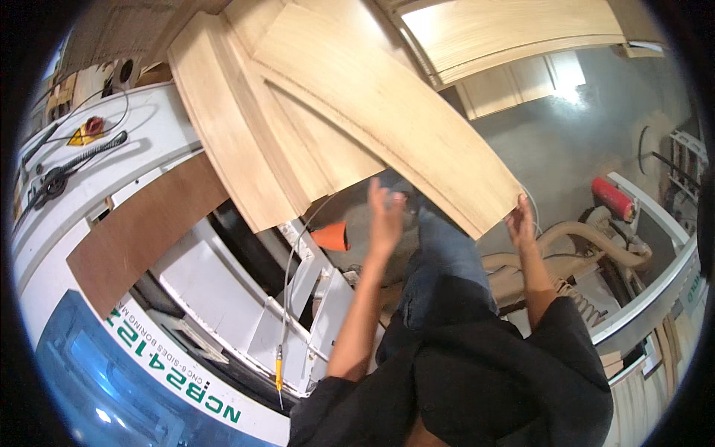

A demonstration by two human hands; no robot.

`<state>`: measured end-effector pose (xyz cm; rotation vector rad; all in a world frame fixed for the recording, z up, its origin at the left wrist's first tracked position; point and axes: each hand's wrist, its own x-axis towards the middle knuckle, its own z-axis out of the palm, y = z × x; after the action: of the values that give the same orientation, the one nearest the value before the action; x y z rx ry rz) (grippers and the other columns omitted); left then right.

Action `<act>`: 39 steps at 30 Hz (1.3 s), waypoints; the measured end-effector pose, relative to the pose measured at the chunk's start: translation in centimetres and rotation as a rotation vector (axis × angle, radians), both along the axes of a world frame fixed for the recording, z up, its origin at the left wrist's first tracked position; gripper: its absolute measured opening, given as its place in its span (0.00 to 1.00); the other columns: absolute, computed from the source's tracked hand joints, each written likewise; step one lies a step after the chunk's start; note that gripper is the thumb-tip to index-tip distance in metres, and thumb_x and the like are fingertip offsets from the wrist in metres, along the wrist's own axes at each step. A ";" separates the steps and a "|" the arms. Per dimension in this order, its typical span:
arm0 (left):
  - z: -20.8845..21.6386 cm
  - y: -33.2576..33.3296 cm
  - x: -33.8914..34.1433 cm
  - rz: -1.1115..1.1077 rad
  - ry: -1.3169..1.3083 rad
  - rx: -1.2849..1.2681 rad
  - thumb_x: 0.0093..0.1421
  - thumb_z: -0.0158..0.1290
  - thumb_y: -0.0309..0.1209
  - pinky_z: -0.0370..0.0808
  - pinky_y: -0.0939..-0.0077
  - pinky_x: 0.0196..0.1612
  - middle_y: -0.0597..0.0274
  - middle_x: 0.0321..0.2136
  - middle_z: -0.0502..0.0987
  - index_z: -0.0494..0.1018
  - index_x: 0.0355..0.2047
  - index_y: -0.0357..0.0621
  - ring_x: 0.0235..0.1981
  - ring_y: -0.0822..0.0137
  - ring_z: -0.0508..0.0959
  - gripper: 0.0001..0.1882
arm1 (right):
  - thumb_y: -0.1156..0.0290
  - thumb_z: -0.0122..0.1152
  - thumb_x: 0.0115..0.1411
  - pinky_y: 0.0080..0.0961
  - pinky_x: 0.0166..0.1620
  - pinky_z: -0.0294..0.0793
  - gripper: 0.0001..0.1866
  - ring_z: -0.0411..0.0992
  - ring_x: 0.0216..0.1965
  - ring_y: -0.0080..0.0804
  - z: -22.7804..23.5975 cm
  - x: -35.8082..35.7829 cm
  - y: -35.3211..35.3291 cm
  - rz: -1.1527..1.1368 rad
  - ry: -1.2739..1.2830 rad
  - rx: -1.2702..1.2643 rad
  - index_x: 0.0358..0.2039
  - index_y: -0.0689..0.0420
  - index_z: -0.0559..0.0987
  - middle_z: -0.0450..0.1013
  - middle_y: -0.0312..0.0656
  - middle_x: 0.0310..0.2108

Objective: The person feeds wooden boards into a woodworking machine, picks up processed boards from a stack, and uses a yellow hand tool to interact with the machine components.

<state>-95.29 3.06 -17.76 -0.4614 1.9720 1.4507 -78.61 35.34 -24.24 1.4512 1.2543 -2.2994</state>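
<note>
At three o'clock, the right hand (522,225) grasps the board (395,112), likely for support; the blurred left hand (385,217) looks released.

Light falls brightly on the long board (387,119), its pale grain readable; the exact source cannot be told. Right of the board, hard white glare marks the grey floor (596,141). Above the board's upper right, shine whitens one end of a wooden panel (514,33). Far below and left of the board, white spots and streaks gleam on a blue cover (126,380). Directly below the board, the black shirt (484,365) loses detail in darkness. Beside the board's lower edge, the left hand (385,216) is blurred. All around the board, edges bend toward a black, bluish-fringed rim.
</note>
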 end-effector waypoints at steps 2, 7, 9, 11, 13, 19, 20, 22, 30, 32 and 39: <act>0.6 -3.8 -3.4 -0.031 0.045 -0.127 0.72 0.51 0.48 0.60 0.55 0.71 0.36 0.70 0.58 0.44 0.75 0.36 0.72 0.47 0.60 0.43 | 0.33 0.53 0.67 0.39 0.68 0.61 0.45 0.64 0.66 0.40 0.7 0.3 -1.5 -0.123 -0.058 0.067 0.71 0.56 0.62 0.64 0.47 0.67; 2.7 -7.3 -15.7 -0.016 0.362 -0.254 0.71 0.53 0.51 0.69 0.49 0.65 0.40 0.71 0.57 0.49 0.76 0.51 0.70 0.47 0.62 0.41 | 0.27 0.41 0.68 0.36 0.68 0.60 0.52 0.64 0.66 0.45 -0.2 -3.1 -6.9 -0.436 -0.281 0.336 0.70 0.65 0.62 0.65 0.52 0.67; 2.5 -7.6 -21.4 -0.141 0.540 -0.369 0.70 0.53 0.53 0.67 0.47 0.66 0.40 0.70 0.58 0.50 0.75 0.46 0.70 0.44 0.62 0.43 | 0.26 0.38 0.67 0.35 0.68 0.60 0.54 0.65 0.64 0.46 -1.4 -3.9 -6.8 -0.445 -0.447 0.489 0.68 0.70 0.64 0.66 0.53 0.66; 3.4 -6.2 -27.3 -0.232 0.582 -0.505 0.69 0.53 0.55 0.64 0.48 0.68 0.40 0.71 0.58 0.51 0.74 0.42 0.71 0.44 0.61 0.44 | 0.26 0.38 0.68 0.35 0.68 0.60 0.53 0.66 0.63 0.46 -2.3 -3.8 -6.3 -0.466 -0.431 0.459 0.68 0.70 0.65 0.67 0.54 0.65; 3.2 -6.5 -32.6 -0.327 0.634 -0.595 0.68 0.53 0.58 0.61 0.48 0.70 0.41 0.71 0.57 0.52 0.74 0.40 0.72 0.45 0.59 0.46 | 0.27 0.37 0.69 0.37 0.68 0.61 0.52 0.65 0.64 0.45 -3.0 -3.5 -6.1 -0.476 -0.355 0.422 0.69 0.67 0.63 0.65 0.52 0.67; 1.0 -10.9 -46.0 -0.485 0.145 -0.395 0.64 0.47 0.69 0.46 0.51 0.76 0.46 0.76 0.49 0.51 0.76 0.47 0.77 0.52 0.48 0.52 | 0.43 0.35 0.77 0.40 0.68 0.63 0.36 0.67 0.63 0.43 -5.8 -1.9 -6.3 -0.436 -0.012 0.433 0.70 0.60 0.61 0.65 0.48 0.67; 1.1 -10.0 -46.3 -0.545 0.100 -0.234 0.62 0.47 0.71 0.44 0.52 0.77 0.49 0.76 0.49 0.51 0.76 0.50 0.77 0.54 0.47 0.53 | 0.48 0.36 0.77 0.40 0.67 0.64 0.30 0.68 0.62 0.41 -9.9 2.0 -5.4 -0.358 0.095 0.517 0.66 0.60 0.65 0.67 0.48 0.65; 1.4 -9.2 -45.2 -0.469 -0.104 -0.267 0.69 0.44 0.64 0.44 0.60 0.77 0.55 0.75 0.56 0.55 0.74 0.43 0.76 0.58 0.51 0.46 | 0.47 0.37 0.77 0.41 0.68 0.62 0.32 0.66 0.64 0.42 -10.6 -0.2 -5.0 -0.359 -0.017 0.450 0.67 0.60 0.64 0.65 0.48 0.66; 9.5 -11.9 -37.3 -0.268 -0.218 -0.087 0.63 0.43 0.74 0.39 0.58 0.77 0.50 0.77 0.46 0.49 0.76 0.42 0.78 0.53 0.43 0.57 | 0.42 0.39 0.74 0.42 0.71 0.56 0.38 0.57 0.69 0.44 -4.1 -5.7 4.5 -0.145 -0.217 0.338 0.71 0.61 0.57 0.56 0.49 0.71; 14.5 -14.5 -32.5 -0.131 -0.200 -0.079 0.64 0.42 0.73 0.38 0.60 0.77 0.50 0.77 0.46 0.49 0.75 0.39 0.78 0.53 0.43 0.56 | 0.41 0.40 0.74 0.42 0.72 0.55 0.40 0.55 0.71 0.44 -1.8 -6.9 7.5 -0.064 -0.216 0.299 0.72 0.61 0.55 0.54 0.50 0.72; 21.0 -26.8 -7.8 0.467 -0.052 0.156 0.68 0.47 0.65 0.54 0.63 0.73 0.54 0.72 0.58 0.57 0.72 0.34 0.72 0.58 0.58 0.49 | 0.36 0.42 0.72 0.43 0.74 0.49 0.48 0.47 0.76 0.46 11.0 -17.8 16.3 0.374 -0.111 0.053 0.76 0.62 0.49 0.47 0.51 0.77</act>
<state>-103.11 -23.75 3.27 -0.9232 1.7626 1.8364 -96.36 51.62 -13.22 1.2153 1.4226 -1.9305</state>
